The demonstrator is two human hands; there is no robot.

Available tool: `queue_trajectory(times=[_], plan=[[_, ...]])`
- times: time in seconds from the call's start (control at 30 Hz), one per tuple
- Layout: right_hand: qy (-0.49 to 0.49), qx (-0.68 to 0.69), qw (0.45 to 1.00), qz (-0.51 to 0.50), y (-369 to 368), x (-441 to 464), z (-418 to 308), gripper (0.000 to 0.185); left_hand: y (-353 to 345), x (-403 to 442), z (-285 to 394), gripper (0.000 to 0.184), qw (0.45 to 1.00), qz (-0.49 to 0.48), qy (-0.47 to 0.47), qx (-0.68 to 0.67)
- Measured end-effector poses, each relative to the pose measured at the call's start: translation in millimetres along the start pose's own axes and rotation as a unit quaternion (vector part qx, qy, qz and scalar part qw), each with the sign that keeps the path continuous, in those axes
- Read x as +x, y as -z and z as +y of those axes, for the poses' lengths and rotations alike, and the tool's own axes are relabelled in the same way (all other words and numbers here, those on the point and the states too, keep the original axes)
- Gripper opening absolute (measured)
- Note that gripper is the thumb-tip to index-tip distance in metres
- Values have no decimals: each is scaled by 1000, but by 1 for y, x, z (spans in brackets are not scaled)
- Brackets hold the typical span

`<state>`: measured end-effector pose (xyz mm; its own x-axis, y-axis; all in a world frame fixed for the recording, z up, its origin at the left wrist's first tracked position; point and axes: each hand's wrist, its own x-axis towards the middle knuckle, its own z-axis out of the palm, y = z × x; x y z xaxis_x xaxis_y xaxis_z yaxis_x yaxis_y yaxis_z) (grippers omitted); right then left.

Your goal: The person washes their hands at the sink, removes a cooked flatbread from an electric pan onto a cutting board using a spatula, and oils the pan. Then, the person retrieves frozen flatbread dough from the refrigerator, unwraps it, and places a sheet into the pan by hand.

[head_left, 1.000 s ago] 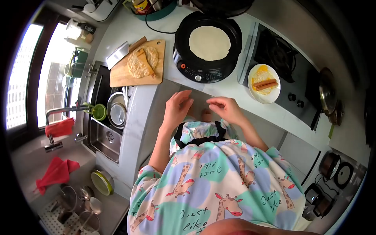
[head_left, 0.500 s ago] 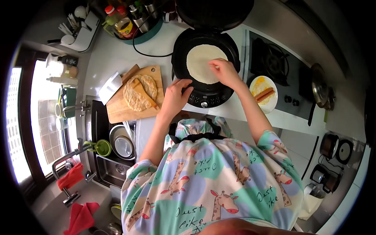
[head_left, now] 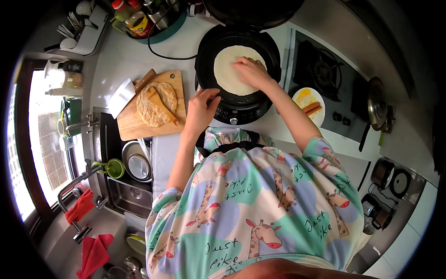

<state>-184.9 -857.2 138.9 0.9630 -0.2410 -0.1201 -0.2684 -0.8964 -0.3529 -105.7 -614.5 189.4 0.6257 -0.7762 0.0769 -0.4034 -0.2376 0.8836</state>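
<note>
A pale round flatbread (head_left: pixel 227 76) lies in the black electric pan (head_left: pixel 204 67), whose lid stands raised at the back. My right hand (head_left: pixel 251 73) is over the right part of the flatbread, fingertips at its surface, fingers bent with nothing visible in them. Near the pan's front left edge is my left hand (head_left: pixel 202 109), its fingers curved and apart from the thumb, holding nothing. On the wooden board (head_left: pixel 132 128) to the left, a cooked flatbread (head_left: pixel 148 116) has a wooden spatula (head_left: pixel 162 106) across it. A cleaver (head_left: pixel 121 97) rests on the board's left side.
Right of the pan, a white plate (head_left: pixel 320 100) holds egg and sausages beside the gas hob (head_left: pixel 341 88). A teal tray (head_left: pixel 179 23) of bottles stands at the back left. The sink (head_left: pixel 130 195) and tap are at the lower left. A black cord runs behind the board.
My hands have moved forward from near my body to the pan, the right one onto the flatbread. The view has shifted, and more of the bottle tray now shows.
</note>
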Motion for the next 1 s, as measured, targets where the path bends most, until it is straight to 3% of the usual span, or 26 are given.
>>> queue_trajectory(times=[0.13,0.23,0.33,0.43,0.67,0.87,0.93,1.0], plan=[[-39,9,999,-11,8,0,-13,48,-26,28,-4,31,996,-44,-17,77],[12,24,999,33,10,-1,11,51,-69,55,-26,49,983,-15,-69,172],[-7,-38,999,-15,16,-7,24,56,-96,70,-18,71,945,-15,-64,319],[-19,-49,998,-21,21,-13,23,58,-106,81,-13,80,923,-110,18,368],[-72,-30,997,24,0,-37,-3,48,-92,81,-12,81,889,-194,-8,415],[-44,-52,995,74,-5,-21,-10,47,-76,97,-19,82,879,-197,3,434],[40,144,977,154,-30,-5,15,46,-73,107,-30,78,892,-186,-12,412],[48,190,967,162,-29,0,18,48,-71,115,-26,65,910,-165,-24,379]])
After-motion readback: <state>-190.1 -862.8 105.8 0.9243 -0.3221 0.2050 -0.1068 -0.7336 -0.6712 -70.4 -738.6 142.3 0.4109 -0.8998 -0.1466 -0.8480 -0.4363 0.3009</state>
